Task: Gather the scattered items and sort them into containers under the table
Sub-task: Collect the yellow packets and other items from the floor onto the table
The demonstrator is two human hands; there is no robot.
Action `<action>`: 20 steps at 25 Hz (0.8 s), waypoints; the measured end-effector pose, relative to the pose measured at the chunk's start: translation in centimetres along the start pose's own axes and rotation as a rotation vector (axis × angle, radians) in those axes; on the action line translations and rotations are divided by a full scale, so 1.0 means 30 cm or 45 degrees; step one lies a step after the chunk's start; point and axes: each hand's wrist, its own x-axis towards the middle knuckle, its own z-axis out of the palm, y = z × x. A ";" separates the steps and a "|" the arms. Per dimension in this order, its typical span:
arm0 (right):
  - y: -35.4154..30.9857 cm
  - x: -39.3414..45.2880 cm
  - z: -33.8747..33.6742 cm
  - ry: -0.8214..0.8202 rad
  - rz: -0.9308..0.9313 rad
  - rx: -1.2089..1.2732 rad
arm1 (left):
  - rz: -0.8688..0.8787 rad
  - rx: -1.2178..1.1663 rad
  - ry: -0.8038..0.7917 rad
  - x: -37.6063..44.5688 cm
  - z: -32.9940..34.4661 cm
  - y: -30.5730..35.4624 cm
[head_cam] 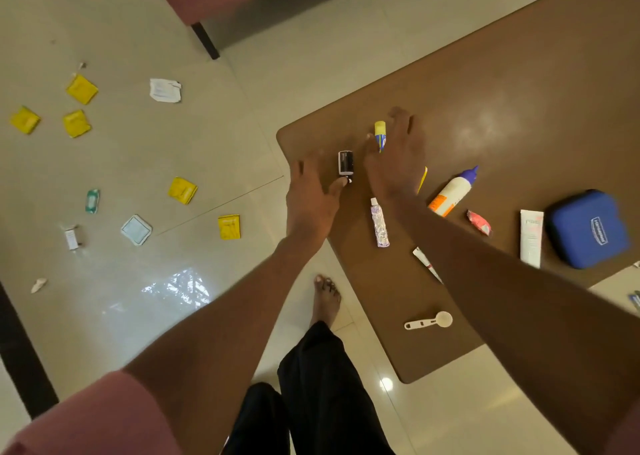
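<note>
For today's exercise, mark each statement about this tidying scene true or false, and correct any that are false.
1. Five yellow packets lie on the floor. True.
2. The blue zip case sits on the floor. False: it rests on the brown table.
3. The white measuring spoon lies on the table, untouched. True.
4. The left hand is lifting the white bottle with the blue cap. False: that bottle lies apart from both hands; the left thumb is at a small black container.
5. The right hand is open. True.
</note>
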 end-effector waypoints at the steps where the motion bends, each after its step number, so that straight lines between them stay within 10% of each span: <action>1: -0.026 -0.040 -0.006 0.051 -0.029 0.005 | -0.021 -0.025 0.052 -0.037 -0.028 -0.022; 8: -0.233 -0.423 0.096 -0.182 -0.448 0.014 | -0.312 -0.014 0.197 -0.334 -0.268 -0.365; 20: -0.437 -0.721 0.643 -0.736 -0.378 -0.208 | -0.605 0.256 -0.008 -0.405 -0.610 -1.056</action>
